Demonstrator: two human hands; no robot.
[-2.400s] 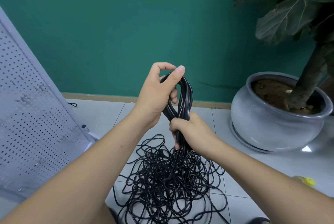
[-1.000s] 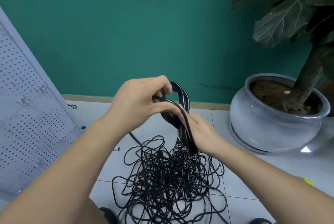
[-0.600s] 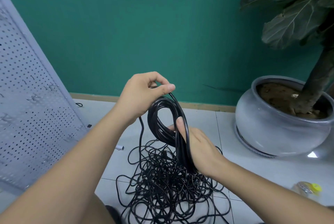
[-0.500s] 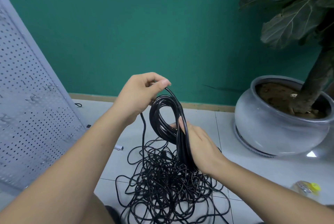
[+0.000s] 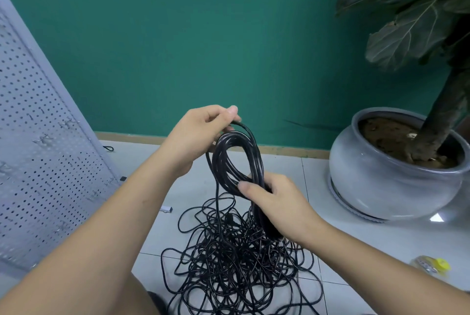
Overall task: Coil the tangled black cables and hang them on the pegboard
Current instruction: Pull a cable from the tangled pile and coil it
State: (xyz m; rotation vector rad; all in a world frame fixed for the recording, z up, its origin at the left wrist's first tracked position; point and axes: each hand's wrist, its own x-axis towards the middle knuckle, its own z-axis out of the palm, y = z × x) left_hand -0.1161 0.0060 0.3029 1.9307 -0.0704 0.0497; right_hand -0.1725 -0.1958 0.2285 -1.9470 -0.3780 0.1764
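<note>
A coil of black cable point(image 5: 254, 157) stands upright in front of me, several loops thick. My right hand point(image 5: 277, 205) grips its lower part, thumb across the strands. My left hand point(image 5: 201, 134) pinches a single strand at the coil's top between thumb and fingers. From there one strand drops down into a tangled heap of black cable point(image 5: 236, 258) spread on the tiled floor below both hands. The white pegboard point(image 5: 38, 162) leans at the left, with small metal hooks on it.
A large grey pot point(image 5: 381, 187) with a big-leaved plant stands at the right against the green wall. A clear bottle with a yellow cap point(image 5: 432, 265) lies on the floor by my right forearm. A small white piece point(image 5: 166, 209) lies near the pegboard's foot.
My left hand has laid another loop of cable over the top of the coil and lifted a little. My right hand has closed its thumb round the coil's lower part.
</note>
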